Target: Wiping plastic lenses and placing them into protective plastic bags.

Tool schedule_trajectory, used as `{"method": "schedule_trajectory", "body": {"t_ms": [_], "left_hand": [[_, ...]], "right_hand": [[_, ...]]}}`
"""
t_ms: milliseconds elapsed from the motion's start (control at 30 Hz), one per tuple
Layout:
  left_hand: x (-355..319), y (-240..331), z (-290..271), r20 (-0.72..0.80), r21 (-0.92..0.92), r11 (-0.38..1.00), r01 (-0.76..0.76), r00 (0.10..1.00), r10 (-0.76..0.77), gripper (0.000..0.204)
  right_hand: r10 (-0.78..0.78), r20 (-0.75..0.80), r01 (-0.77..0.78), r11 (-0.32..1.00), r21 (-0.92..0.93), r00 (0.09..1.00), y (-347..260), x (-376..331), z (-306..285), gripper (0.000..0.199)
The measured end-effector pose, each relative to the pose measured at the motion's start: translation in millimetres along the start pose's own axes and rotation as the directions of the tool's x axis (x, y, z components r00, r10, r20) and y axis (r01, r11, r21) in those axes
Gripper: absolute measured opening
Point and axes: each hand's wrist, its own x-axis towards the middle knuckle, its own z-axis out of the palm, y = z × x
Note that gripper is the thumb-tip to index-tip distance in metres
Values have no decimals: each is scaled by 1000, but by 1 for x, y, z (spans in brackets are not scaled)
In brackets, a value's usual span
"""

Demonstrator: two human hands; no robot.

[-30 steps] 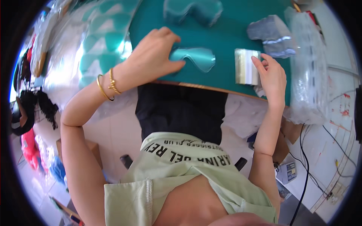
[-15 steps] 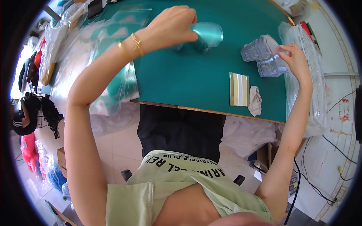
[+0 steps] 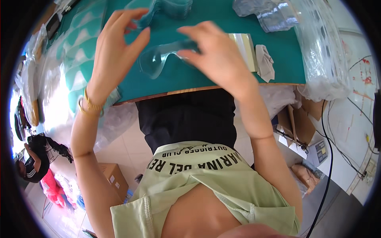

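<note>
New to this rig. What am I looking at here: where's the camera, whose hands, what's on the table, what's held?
No machine here: a person works with two bare hands. The camera sits on their head and looks down, so the fisheye picture bends straight edges near its rim and the forearms come in from below.

The left hand, with gold bangles at the wrist, and the right hand are both at a pair of clear safety goggles, just above the green table. The exact grip is blurred.

Also on the table: a small shiny rectangular sheet, a crumpled grey cloth, more clear goggles at the far edge, and clear plastic bags on the right.
</note>
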Motion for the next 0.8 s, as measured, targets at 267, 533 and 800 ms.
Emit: {"method": "schedule_trajectory", "body": {"t_ms": [267, 533, 800], "left_hand": [[-76, -5, 16, 83, 131, 989, 70, 993, -81, 59], [-100, -9, 10, 110, 161, 977, 141, 981, -159, 68], [-105, -13, 9, 71, 97, 981, 171, 982, -178, 65]], "right_hand": [[295, -344, -409, 851, -328, 891, 101, -91, -58, 27], [318, -369, -251, 943, 218, 874, 25, -47, -18, 24], [-399, 6, 399, 917, 7, 917, -25, 9, 77, 14]]}}
